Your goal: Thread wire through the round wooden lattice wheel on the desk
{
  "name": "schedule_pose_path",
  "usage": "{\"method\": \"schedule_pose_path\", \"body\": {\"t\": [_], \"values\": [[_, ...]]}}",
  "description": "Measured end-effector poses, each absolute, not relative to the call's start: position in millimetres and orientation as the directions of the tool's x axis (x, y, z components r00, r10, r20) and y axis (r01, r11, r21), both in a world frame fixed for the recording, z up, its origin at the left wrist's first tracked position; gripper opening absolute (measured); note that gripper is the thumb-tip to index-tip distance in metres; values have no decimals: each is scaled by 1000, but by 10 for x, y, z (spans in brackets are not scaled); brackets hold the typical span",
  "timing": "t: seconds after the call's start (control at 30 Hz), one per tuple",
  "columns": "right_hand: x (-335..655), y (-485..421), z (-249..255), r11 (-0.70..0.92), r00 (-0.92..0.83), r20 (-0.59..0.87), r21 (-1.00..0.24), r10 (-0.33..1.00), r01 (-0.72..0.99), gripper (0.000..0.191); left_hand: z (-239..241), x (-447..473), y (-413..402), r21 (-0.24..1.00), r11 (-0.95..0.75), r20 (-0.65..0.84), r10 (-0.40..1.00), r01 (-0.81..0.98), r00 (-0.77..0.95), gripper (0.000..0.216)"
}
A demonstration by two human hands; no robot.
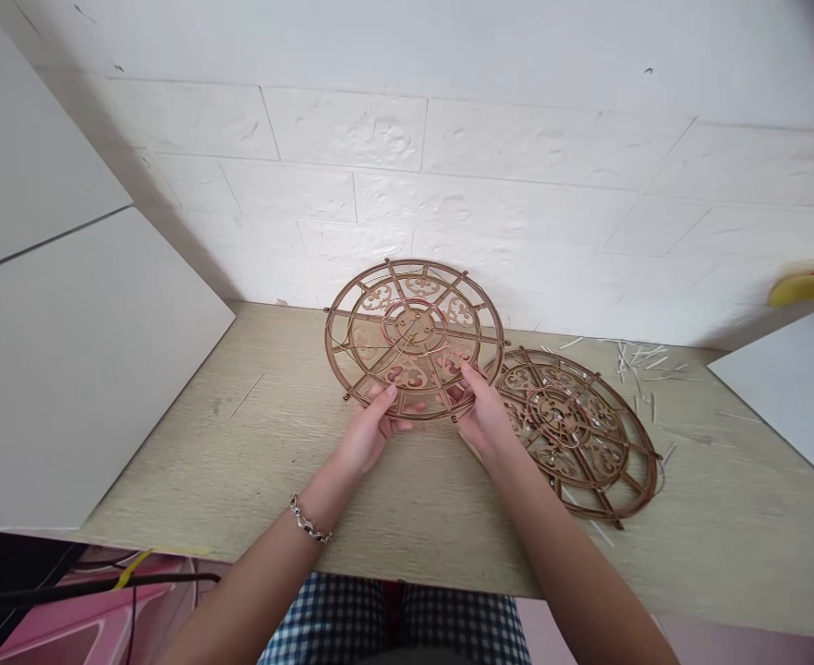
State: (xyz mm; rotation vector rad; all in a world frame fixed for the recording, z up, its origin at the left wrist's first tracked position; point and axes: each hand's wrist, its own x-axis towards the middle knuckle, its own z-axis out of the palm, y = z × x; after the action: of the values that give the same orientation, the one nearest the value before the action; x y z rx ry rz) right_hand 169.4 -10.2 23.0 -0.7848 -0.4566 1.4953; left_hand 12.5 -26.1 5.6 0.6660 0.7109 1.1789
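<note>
- Holding a round brown frame [426,325] by its near edge in both hands, with thumbs in front and fingers curled behind.
- Pinched at the lower rim by the left hand [369,432], and at the lower right by the right hand [482,414]; touching both, so nearer to neither.
- Extending forward from the hands toward the wall [517,203], tilted, over the desk [296,453]; cannot tell whether touching either.
- Round, so without a true long axis; wider from side to side in this view.
- Strung with thin wires [410,341] about the middle.
- Overlapping, in view, a second round frame [557,417] on the desk, nearer to the right hand and partly behind the right forearm.
</note>
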Motion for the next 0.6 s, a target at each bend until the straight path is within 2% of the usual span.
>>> {"method": "schedule_pose_path", "body": {"t": [0.2,0.37,0.47,0.6], "values": [[1683,-85,205,-111,67,-204,-746,977,-657,30,75,169,-249,732,311,-296,947,-607,129,29],[1698,-79,213,-115,80,-221,-744,972,-658,25,65,191,-265,729,323,-305,943,-603,137,16],[1723,-76,216,-113,82,-225,-733,971,-670,24,57,171,-269,758,303,-230,953,-578,198,23],[1778,-69,244,-105,119,-244,-739,962,-665,24,49,116,-260,762,256,-108,956,-595,274,52]]}}
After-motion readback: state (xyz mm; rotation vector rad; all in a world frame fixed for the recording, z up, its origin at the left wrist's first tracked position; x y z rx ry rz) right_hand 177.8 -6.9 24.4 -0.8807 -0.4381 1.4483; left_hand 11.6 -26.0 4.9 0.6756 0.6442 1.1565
